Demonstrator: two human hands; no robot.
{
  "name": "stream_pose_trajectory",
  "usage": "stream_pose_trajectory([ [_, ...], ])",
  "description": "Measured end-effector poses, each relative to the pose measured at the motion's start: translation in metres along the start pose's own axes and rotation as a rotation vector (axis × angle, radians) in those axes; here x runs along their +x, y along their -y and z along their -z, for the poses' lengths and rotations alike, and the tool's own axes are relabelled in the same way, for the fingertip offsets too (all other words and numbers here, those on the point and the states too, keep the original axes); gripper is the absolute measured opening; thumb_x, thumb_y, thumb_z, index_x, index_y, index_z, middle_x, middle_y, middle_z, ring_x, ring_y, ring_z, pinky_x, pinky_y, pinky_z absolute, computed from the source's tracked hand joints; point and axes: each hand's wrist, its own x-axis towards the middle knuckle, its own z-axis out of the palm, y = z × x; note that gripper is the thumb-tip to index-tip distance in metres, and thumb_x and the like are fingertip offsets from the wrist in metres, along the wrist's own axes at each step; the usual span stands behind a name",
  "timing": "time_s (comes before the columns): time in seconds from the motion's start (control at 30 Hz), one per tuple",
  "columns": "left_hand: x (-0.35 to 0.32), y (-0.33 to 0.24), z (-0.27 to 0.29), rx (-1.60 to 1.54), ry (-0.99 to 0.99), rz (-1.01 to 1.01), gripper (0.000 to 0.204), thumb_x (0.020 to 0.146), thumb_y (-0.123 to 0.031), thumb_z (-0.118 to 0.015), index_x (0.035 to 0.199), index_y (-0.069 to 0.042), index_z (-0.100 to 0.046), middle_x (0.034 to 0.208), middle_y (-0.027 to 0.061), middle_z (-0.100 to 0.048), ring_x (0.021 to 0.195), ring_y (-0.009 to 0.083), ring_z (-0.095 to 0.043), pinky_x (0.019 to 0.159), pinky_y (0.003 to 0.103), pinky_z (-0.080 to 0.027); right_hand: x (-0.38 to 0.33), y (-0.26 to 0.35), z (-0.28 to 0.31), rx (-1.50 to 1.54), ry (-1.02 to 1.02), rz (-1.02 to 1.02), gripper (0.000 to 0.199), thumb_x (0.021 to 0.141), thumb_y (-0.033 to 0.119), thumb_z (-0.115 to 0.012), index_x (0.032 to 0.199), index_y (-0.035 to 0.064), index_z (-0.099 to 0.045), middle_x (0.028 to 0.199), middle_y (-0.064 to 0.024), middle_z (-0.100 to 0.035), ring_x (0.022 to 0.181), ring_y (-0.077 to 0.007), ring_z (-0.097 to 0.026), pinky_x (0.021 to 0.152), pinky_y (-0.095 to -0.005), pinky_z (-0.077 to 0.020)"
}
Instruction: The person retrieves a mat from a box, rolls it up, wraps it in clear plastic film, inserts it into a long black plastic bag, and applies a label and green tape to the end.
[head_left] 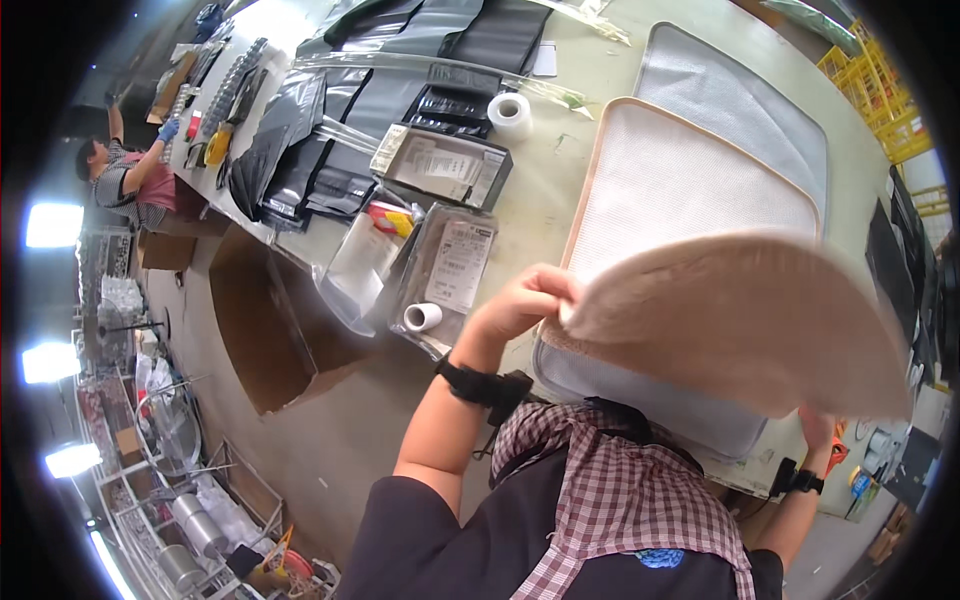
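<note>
A beige flat mat (740,320) with rounded corners is lifted and curved in front of me, slightly blurred. My left hand (535,298) pinches its left corner, fingers closed. My right hand (818,428) is at its lower right edge, with the fingers mostly hidden behind it. Beneath, on the table, lies a white textured mat (690,180) with a beige border. A grey mat (745,90) with a dark edge sticks out beyond it at the far side. Nearer my body, the grey-edged mat (640,390) shows below the raised one.
Left of the mats stand two shallow boxes (492,180) with labels and small white rolls (510,116). Black plastic bags (400,40) cover the table's far left. A cardboard box (265,310) is beside the table. Yellow crates (880,100) stand right; a co-worker (130,180) is far left.
</note>
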Motion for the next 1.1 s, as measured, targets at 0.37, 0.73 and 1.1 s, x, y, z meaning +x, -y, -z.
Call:
stream_pose_trajectory([
  [0.37, 0.037, 0.028, -0.011, 1.194, -0.411, 0.267, 0.061, 0.081, -0.027, -0.065, 0.13, 0.002, -0.042, 0.11, 0.0191, -0.053, 0.1, 0.0327, -0.053, 0.084, 0.037, -0.046, 0.044, -0.019, 0.036, 0.107, 0.456, -0.557, 0.01, 0.071, -0.007, -0.054, 0.079, -0.0021, -0.057, 0.072, -0.0114, -0.061, 0.072, -0.0254, -0.062, 0.07, -0.031, -0.0502],
  [0.73, 0.024, 0.07, -0.003, 1.384, -0.654, -0.236, 0.049, 0.084, -0.015, -0.051, 0.125, 0.01, -0.04, 0.102, 0.0167, -0.05, 0.091, 0.0313, -0.047, 0.084, 0.04, -0.042, 0.046, -0.052, -0.069, -1.356, -0.102, 0.317, 0.048, 0.083, 0.027, -0.065, 0.117, -0.0028, -0.048, 0.105, -0.0188, -0.054, 0.1, -0.0322, -0.052, 0.087, -0.0403, -0.0424],
  [1.1, 0.03, 0.012, -0.05, 0.474, -0.355, -0.179, 0.047, 0.086, -0.015, -0.062, 0.127, 0.0, -0.044, 0.111, 0.0109, -0.055, 0.099, 0.0135, -0.053, 0.085, 0.028, -0.044, 0.052, -0.024, -0.096, -0.55, -0.105, 0.204, 0.023, 0.084, 0.022, -0.067, 0.091, -0.0002, -0.062, 0.066, 0.004, -0.049, 0.063, -0.0079, -0.043, 0.061, -0.0246, -0.0399],
])
